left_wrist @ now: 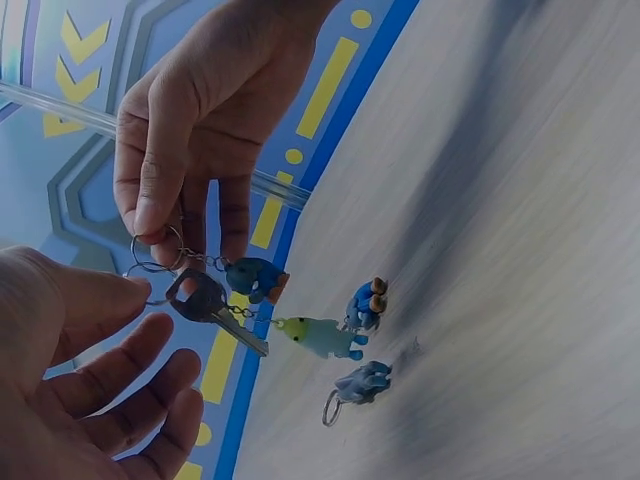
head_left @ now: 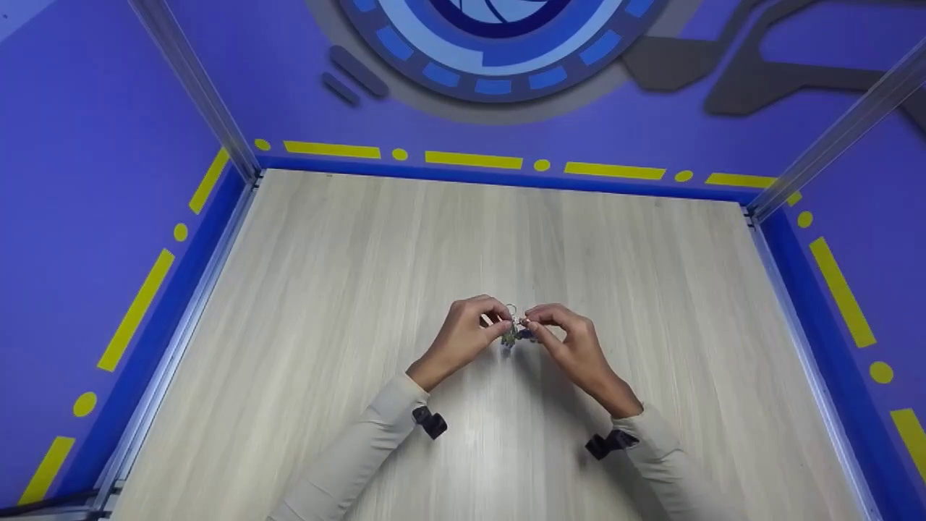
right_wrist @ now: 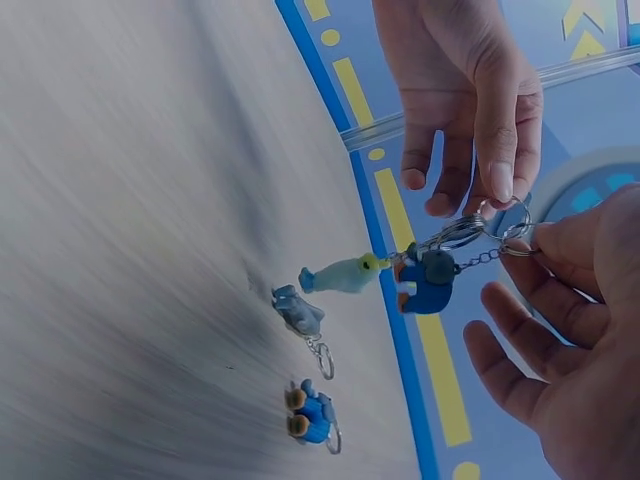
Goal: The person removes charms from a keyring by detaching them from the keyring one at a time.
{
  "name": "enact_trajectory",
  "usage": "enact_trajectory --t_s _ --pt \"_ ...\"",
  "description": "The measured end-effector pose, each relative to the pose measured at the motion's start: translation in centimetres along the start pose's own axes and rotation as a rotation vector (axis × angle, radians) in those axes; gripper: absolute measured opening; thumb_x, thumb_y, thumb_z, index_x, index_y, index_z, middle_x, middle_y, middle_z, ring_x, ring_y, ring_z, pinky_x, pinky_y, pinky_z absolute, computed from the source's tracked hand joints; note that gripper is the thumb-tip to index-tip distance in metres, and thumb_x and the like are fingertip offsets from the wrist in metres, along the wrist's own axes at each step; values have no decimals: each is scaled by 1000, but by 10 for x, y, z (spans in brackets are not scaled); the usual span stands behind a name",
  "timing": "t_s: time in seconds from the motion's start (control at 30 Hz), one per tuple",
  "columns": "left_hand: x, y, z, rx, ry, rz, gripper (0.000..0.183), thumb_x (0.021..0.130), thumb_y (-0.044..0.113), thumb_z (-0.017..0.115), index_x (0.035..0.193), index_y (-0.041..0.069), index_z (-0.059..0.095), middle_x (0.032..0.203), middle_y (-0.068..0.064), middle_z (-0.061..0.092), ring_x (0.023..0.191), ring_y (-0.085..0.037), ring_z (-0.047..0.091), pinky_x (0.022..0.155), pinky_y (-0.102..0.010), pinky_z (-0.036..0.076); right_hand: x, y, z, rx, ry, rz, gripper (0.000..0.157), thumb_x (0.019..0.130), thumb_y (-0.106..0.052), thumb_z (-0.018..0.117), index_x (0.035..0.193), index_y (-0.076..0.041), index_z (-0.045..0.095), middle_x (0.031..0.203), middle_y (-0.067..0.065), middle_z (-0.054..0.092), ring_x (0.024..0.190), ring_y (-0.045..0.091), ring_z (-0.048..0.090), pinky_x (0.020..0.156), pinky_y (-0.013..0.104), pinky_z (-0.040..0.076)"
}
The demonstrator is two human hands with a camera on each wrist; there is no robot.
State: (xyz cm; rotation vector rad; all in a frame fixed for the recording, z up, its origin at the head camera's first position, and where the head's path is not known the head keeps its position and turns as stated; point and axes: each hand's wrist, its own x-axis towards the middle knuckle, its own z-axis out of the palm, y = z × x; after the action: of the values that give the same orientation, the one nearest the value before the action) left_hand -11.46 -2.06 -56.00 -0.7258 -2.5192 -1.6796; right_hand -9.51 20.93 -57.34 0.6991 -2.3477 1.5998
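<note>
In the head view, my left hand [head_left: 464, 334] and right hand [head_left: 581, 349] meet near the table's middle. The left thumb and finger pinch metal key rings [right_wrist: 462, 232] with a key [left_wrist: 203, 300] on them. My right fingertips pinch a split ring [left_wrist: 157, 250] linked by a short chain to a blue animal charm [right_wrist: 428, 285]. A pale green and yellow charm [left_wrist: 322, 337] dangles from a chain beside the key. Whether the two hands' rings are threaded together cannot be told. Below lie a blue charm with tan feet [right_wrist: 312, 413] and a grey-blue charm [left_wrist: 362, 383], each with a ring.
The pale wood-grain table [head_left: 347, 289] spreads around both hands. Blue panels with yellow dashes [head_left: 474, 159] wall its back and sides, with metal posts [head_left: 210, 94] in the corners. A small black device [head_left: 430, 422] is strapped on each sleeve.
</note>
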Motion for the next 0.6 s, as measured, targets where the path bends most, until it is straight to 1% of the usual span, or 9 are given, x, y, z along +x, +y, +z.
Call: enact_trajectory --t_s 0.1,0.23,0.33,0.43,0.53,0.6 --pt "1 1 0 3 1 16 6 96 1 83 96 6 81 98 -6 80 90 -16 73 77 -31 62 0 0 0 -26 -15 -26 11 100 4 76 110 0 79 111 14 80 109 36 76 99 19 55" --pt "1 1 0 10 6 26 5 95 0 83 95 5 82 98 -5 80 89 -16 74 79 -39 64 1 -1 0 -55 -20 -52 13 98 5 77 111 2 78 111 11 81 108 36 76 99 19 55" --pt "1 1 -1 0 12 16 5 95 0 84 95 5 83 98 -2 80 89 -14 74 80 -40 64 1 -1 0 -62 -21 -58 13 98 5 78 109 0 79 112 10 80 108 34 76 100 20 55" --pt "1 1 -1 -32 17 1 5 95 0 84 95 5 84 98 -1 80 89 -13 74 80 -41 63 2 0 -1 -63 -29 -56 13 98 4 78 109 -3 79 112 15 80 109 34 76 101 19 54" --pt "0 0 -1 -65 24 -2 5 94 0 84 96 5 84 98 -4 81 89 -15 75 81 -43 63 1 0 -2 -66 -32 -51 10 99 3 77 108 -2 79 113 15 80 110 34 76 102 19 54" --pt "-1 0 -1 -78 29 0 5 94 0 84 96 4 84 98 -5 81 90 -15 74 81 -42 63 1 0 -2 -74 -31 -51 10 99 3 77 108 -2 78 113 15 79 108 34 76 100 20 55"
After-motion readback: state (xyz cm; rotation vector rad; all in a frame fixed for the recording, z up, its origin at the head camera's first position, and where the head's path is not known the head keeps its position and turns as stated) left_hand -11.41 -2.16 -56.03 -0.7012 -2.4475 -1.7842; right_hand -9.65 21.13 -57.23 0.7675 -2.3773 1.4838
